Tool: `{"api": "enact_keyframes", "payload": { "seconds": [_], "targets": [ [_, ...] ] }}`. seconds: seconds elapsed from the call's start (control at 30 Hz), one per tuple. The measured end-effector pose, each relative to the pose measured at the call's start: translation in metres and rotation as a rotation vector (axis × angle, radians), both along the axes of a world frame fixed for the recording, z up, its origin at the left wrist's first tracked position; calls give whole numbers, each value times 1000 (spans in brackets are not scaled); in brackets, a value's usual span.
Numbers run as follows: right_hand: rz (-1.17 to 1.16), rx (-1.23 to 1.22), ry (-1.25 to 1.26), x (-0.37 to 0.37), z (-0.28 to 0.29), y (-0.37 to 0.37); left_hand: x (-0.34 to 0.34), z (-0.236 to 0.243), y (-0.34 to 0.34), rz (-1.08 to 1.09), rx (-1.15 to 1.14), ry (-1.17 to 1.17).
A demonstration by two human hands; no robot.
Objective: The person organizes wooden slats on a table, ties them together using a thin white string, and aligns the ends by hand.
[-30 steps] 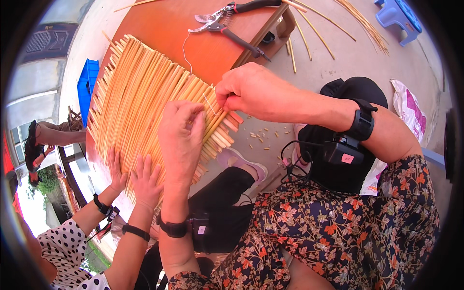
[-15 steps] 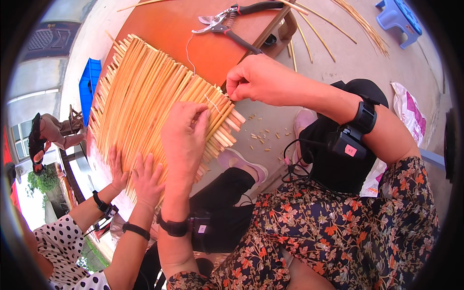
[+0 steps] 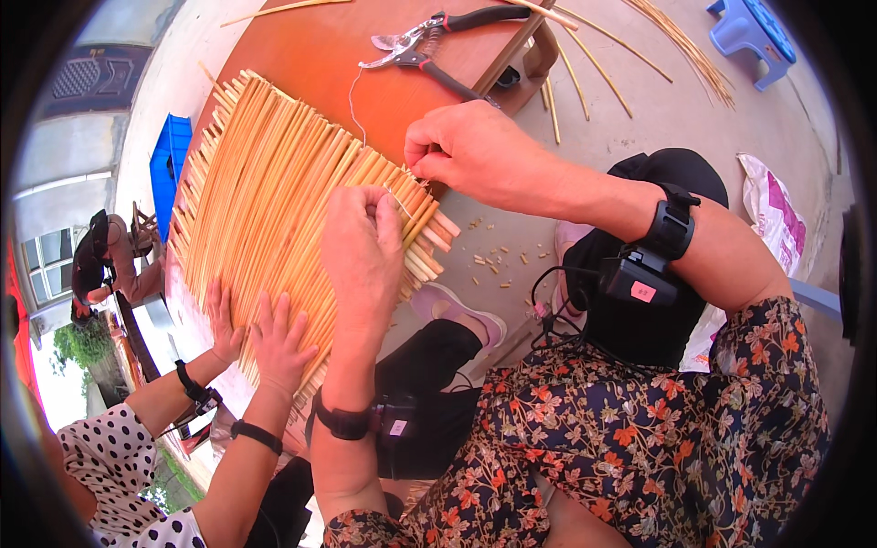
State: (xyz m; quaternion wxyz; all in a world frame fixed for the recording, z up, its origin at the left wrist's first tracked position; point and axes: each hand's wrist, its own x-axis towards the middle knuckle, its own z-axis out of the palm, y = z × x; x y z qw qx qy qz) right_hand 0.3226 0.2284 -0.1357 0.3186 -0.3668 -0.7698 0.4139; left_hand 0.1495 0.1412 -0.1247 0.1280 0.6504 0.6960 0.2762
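Observation:
A mat of straw-coloured stalks (image 3: 274, 173), laid side by side, fans across the table's edge. Over its right-hand end, my left hand (image 3: 361, 237) has thumb and forefinger pinched together on a thin white string (image 3: 402, 205). Just beyond the same end, my right hand (image 3: 466, 151) is closed too, its fingertips pinching the string close to the stalk ends. The exact grip is partly hidden by the fingers. A co-worker's two hands (image 3: 279, 338) lie flat with spread fingers on the mat's near left part.
Pruning shears (image 3: 416, 57) with dark handles lie spread on the orange-brown table (image 3: 311, 55), a thread trailing beside them. Left of the table is a blue crate (image 3: 170, 155). Loose stalks (image 3: 598, 73), cut bits (image 3: 493, 260) and a blue stool (image 3: 754, 41) are on the floor.
My right hand has shifted slightly left, nearer the mat. My left hand has moved a little right, still pinched. The co-worker's hands stay almost in place.

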Motion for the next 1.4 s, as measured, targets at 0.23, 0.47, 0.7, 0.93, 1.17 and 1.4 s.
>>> {"api": "enact_keyframes", "payload": {
  "seconds": [0.23, 0.47, 0.7, 0.93, 1.17, 1.4],
  "targets": [
    [19, 59, -125, -6, 2, 0, -7, -2, -5, 44, 71, -135],
    [25, 83, -68, -13, -3, -4, -6, 7, -3, 55, 18, -62],
    [64, -156, 36, -15, -6, -2, -11, 12, 1, 12, 49, -51],
    [77, -214, -8, -9, 1, -1, -22, 13, 10, -227, 115, 5],
    [104, -4, -143, 1, 4, -5, -30, 27, 24, -304, -120, 5],
    [121, 171, -146, -5, -9, -6, -35, 25, 39, -563, 50, 237]
  ]
}}
